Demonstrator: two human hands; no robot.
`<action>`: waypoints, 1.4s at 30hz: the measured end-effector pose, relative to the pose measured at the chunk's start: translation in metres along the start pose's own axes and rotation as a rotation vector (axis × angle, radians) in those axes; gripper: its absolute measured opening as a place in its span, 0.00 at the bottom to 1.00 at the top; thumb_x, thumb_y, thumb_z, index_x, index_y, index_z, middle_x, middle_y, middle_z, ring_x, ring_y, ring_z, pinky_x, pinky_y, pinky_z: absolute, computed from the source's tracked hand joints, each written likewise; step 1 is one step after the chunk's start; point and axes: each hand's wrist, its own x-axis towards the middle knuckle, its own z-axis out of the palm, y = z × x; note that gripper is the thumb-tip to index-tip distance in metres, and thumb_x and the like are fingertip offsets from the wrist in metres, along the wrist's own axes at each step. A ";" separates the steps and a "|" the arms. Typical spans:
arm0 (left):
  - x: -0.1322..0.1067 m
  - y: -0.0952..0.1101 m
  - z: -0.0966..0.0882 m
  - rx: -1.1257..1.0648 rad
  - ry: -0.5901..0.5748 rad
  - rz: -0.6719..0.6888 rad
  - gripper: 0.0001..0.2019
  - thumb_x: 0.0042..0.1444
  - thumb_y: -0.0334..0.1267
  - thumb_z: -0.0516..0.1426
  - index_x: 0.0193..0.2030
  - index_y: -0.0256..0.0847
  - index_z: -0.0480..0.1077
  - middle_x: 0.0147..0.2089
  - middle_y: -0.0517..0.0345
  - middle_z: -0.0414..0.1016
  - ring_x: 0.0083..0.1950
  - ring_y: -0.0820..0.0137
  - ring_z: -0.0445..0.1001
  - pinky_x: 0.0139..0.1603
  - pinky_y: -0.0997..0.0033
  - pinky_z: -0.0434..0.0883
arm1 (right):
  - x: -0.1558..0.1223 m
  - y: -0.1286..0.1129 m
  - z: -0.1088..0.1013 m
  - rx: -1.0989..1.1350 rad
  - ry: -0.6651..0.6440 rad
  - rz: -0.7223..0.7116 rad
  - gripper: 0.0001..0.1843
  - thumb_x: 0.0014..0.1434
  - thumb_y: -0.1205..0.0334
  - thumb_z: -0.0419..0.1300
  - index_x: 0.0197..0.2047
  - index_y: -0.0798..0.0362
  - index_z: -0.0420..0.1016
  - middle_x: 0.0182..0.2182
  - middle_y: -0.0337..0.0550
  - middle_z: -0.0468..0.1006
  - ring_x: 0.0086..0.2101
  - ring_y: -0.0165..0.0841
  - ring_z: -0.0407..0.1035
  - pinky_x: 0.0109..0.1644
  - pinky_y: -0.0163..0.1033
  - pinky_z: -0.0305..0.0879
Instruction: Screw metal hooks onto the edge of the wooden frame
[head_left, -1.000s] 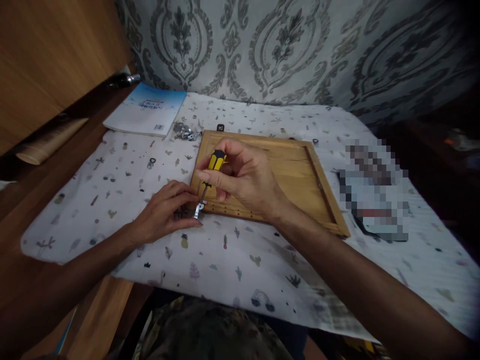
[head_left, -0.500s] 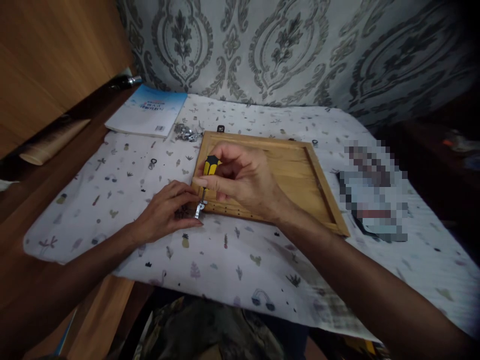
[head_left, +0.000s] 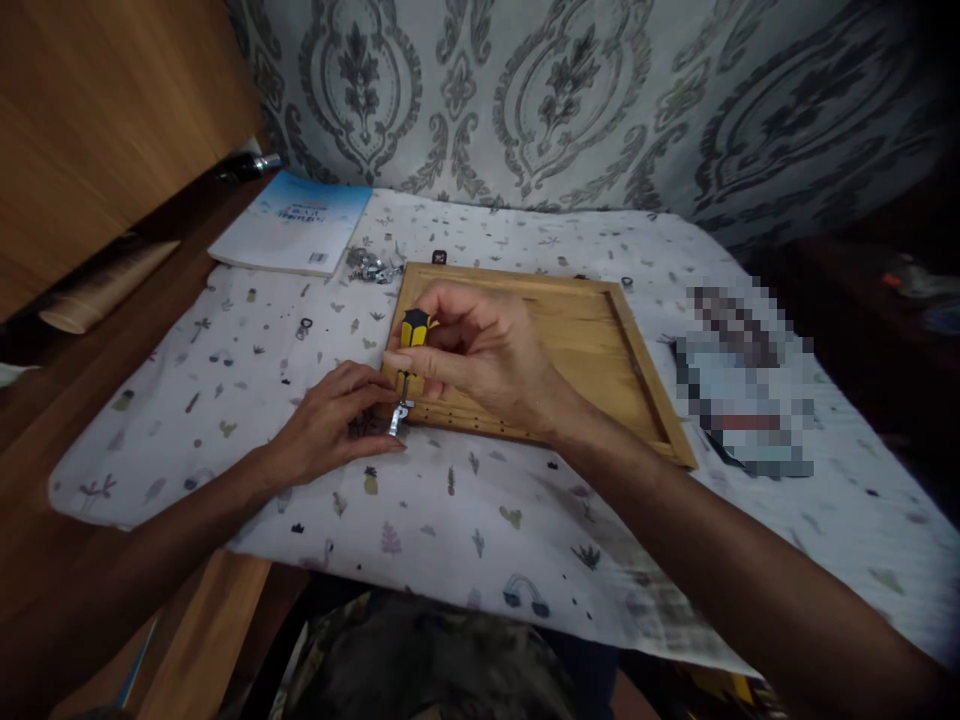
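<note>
My right hand [head_left: 487, 360] is closed around a yellow-and-black screwdriver [head_left: 412, 330], held nearly upright. Its shaft points down at a small shiny metal hinge [head_left: 397, 420] on the near left corner of a framed wooden panel [head_left: 577, 330]. From the left, my left hand [head_left: 330, 420] steadies the hinge, fingers on the panel's edge side and thumb below it. Whether the screwdriver tip sits in a screw is too small to tell. Several small dark holes run along the panel's near edge.
A pile of metal hardware [head_left: 373, 268] lies beyond the panel's far left corner. Behind it is a blue-and-white book [head_left: 292, 225]. A pixelated item [head_left: 742, 400] lies to the right. All rest on a patterned white cloth [head_left: 420, 510], beside a wooden cabinet [head_left: 120, 120].
The screwdriver handle has tilted slightly left and turned a little in my right hand. My left hand stays at the hinge.
</note>
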 end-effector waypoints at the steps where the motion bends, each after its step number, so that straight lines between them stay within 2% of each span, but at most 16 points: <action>1: 0.000 0.000 0.000 -0.001 -0.005 -0.007 0.20 0.59 0.50 0.62 0.53 0.42 0.71 0.53 0.48 0.74 0.55 0.59 0.71 0.55 0.54 0.71 | 0.000 0.000 0.001 0.003 0.012 0.009 0.17 0.53 0.54 0.72 0.31 0.50 0.67 0.30 0.35 0.74 0.24 0.27 0.68 0.23 0.33 0.68; 5: 0.000 0.000 0.001 0.000 0.005 0.000 0.20 0.59 0.50 0.62 0.53 0.42 0.71 0.53 0.48 0.74 0.55 0.60 0.71 0.54 0.55 0.72 | 0.002 -0.001 -0.002 0.013 -0.003 0.007 0.18 0.53 0.53 0.72 0.33 0.49 0.66 0.30 0.35 0.74 0.26 0.28 0.70 0.24 0.33 0.70; 10: 0.001 0.001 -0.001 0.008 0.013 0.020 0.19 0.59 0.50 0.62 0.51 0.41 0.71 0.50 0.49 0.74 0.50 0.62 0.71 0.49 0.59 0.72 | 0.001 -0.005 -0.011 -0.040 -0.104 -0.040 0.11 0.61 0.59 0.65 0.47 0.50 0.73 0.31 0.32 0.75 0.24 0.25 0.72 0.29 0.32 0.72; 14: 0.002 0.001 -0.001 0.006 0.013 0.030 0.19 0.59 0.50 0.62 0.50 0.40 0.70 0.50 0.48 0.74 0.52 0.61 0.71 0.51 0.59 0.72 | 0.001 -0.004 -0.008 0.005 -0.055 -0.023 0.13 0.56 0.56 0.70 0.37 0.53 0.72 0.33 0.35 0.76 0.21 0.23 0.69 0.22 0.31 0.68; 16: 0.001 0.001 -0.001 0.002 0.015 0.029 0.19 0.59 0.50 0.62 0.50 0.40 0.71 0.50 0.49 0.74 0.52 0.61 0.72 0.52 0.58 0.72 | 0.002 -0.003 -0.005 0.003 -0.014 -0.010 0.18 0.52 0.53 0.73 0.32 0.52 0.69 0.31 0.35 0.75 0.20 0.23 0.67 0.20 0.30 0.66; 19: 0.001 0.000 -0.001 -0.003 0.011 0.019 0.19 0.59 0.50 0.62 0.51 0.40 0.71 0.50 0.49 0.74 0.53 0.60 0.72 0.52 0.57 0.71 | 0.003 -0.003 -0.003 0.005 0.017 -0.008 0.21 0.50 0.51 0.73 0.29 0.50 0.65 0.27 0.34 0.73 0.20 0.24 0.66 0.19 0.30 0.65; 22: 0.001 0.001 0.000 -0.006 -0.005 0.001 0.19 0.59 0.50 0.62 0.51 0.40 0.71 0.51 0.48 0.74 0.52 0.60 0.71 0.52 0.57 0.71 | 0.004 -0.005 -0.006 -0.001 -0.005 -0.028 0.18 0.53 0.53 0.72 0.33 0.51 0.67 0.29 0.33 0.73 0.21 0.24 0.67 0.21 0.31 0.67; 26: 0.001 0.002 -0.001 0.003 -0.011 0.000 0.19 0.60 0.50 0.62 0.51 0.39 0.71 0.50 0.48 0.74 0.50 0.62 0.71 0.50 0.59 0.71 | 0.003 -0.006 -0.012 -0.067 -0.077 -0.079 0.09 0.62 0.58 0.65 0.44 0.53 0.74 0.28 0.32 0.74 0.21 0.23 0.71 0.26 0.30 0.70; 31: 0.001 0.001 -0.001 0.003 0.013 0.019 0.19 0.60 0.50 0.62 0.51 0.39 0.70 0.50 0.49 0.74 0.51 0.62 0.71 0.51 0.60 0.71 | 0.004 -0.002 -0.007 -0.013 -0.039 -0.139 0.11 0.59 0.57 0.68 0.37 0.55 0.72 0.27 0.31 0.73 0.19 0.21 0.68 0.21 0.27 0.65; 36: 0.000 0.001 0.000 -0.007 0.006 0.013 0.19 0.59 0.50 0.62 0.51 0.40 0.71 0.52 0.48 0.75 0.52 0.61 0.71 0.51 0.59 0.71 | 0.005 -0.001 -0.002 0.022 0.017 -0.064 0.21 0.53 0.52 0.72 0.31 0.52 0.64 0.25 0.30 0.69 0.18 0.20 0.64 0.19 0.27 0.62; 38: 0.000 0.001 0.000 -0.010 0.010 0.011 0.19 0.59 0.50 0.62 0.51 0.40 0.71 0.51 0.48 0.75 0.53 0.60 0.71 0.51 0.59 0.71 | 0.004 -0.003 -0.003 0.026 0.018 -0.042 0.21 0.52 0.52 0.73 0.32 0.51 0.64 0.26 0.30 0.70 0.19 0.20 0.64 0.20 0.27 0.63; 42: 0.001 0.001 -0.001 -0.001 0.009 0.015 0.20 0.59 0.50 0.62 0.51 0.39 0.71 0.50 0.49 0.74 0.51 0.62 0.70 0.50 0.60 0.71 | 0.003 -0.010 -0.010 -0.038 -0.073 -0.061 0.09 0.61 0.62 0.66 0.43 0.54 0.72 0.31 0.33 0.74 0.23 0.22 0.70 0.27 0.29 0.70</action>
